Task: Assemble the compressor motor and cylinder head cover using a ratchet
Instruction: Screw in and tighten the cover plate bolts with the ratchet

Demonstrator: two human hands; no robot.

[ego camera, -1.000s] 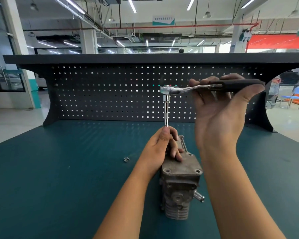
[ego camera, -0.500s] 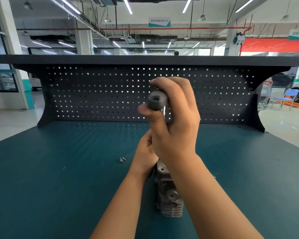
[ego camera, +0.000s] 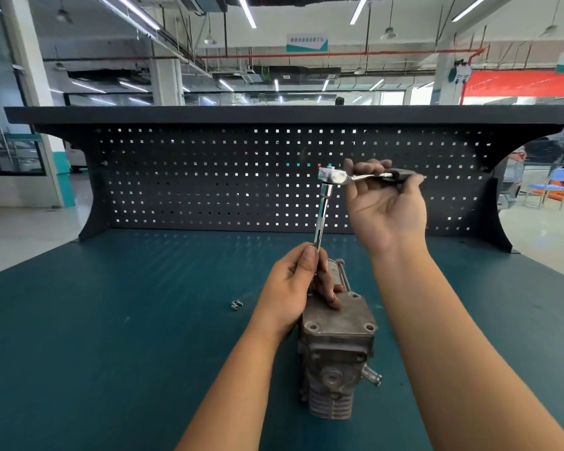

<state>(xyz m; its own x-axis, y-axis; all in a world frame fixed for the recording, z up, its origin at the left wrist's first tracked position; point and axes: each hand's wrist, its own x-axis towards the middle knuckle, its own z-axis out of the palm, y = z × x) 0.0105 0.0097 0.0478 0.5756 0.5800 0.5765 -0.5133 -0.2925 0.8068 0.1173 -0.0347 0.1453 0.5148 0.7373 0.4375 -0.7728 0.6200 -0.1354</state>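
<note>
Steel of the extension bar [ego camera: 321, 219] is what the fingers [ego camera: 310, 260] of the left hand [ego camera: 290, 288] are curled round, at its lower end, directly above the far left corner of the cylinder head cover [ego camera: 339, 315]. The socket and the bolt under it are hidden by this hand. High above the cover, the right hand [ego camera: 385, 203] holds the ratchet [ego camera: 332, 175] by its dark handle, palm towards the camera, fingers wrapped over the handle. The handle points to the right of the cover. The cover lies on top of the grey compressor [ego camera: 332, 379], which stands on the green desk [ego camera: 111, 320]. The two holes at the cover's near corners seem to be empty. Two small metal pieces [ego camera: 236, 305], probably bolts, lie on the desk to the left of the cover, a little apart from it.

I judge that the step in hand is tightening the bolt at the far left corner. The next move asks for a swing of the handle while the left hand holds the bar steady on the bolt head. After that, the near corners will need their bolts.
</note>
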